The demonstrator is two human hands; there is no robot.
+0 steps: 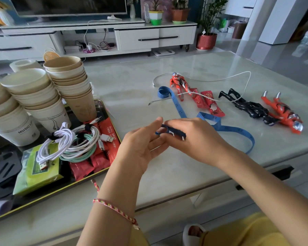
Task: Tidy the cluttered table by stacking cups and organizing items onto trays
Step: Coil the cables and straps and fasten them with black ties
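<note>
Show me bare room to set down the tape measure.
Bare tabletop lies between the cup stacks and the blue tape measure, and along the near edge. The tray is packed; figures and a white cable crowd the right.

From my end I count two red toy figures (180, 85) and one black toy figure (251, 107), one blue tape measure (178, 107), two red packets (214, 106) on the bare tabletop, three cup stacks (71, 82), one tray (43, 197), at least two coiled cable bundles (69, 141) and one green box (37, 173)
</note>
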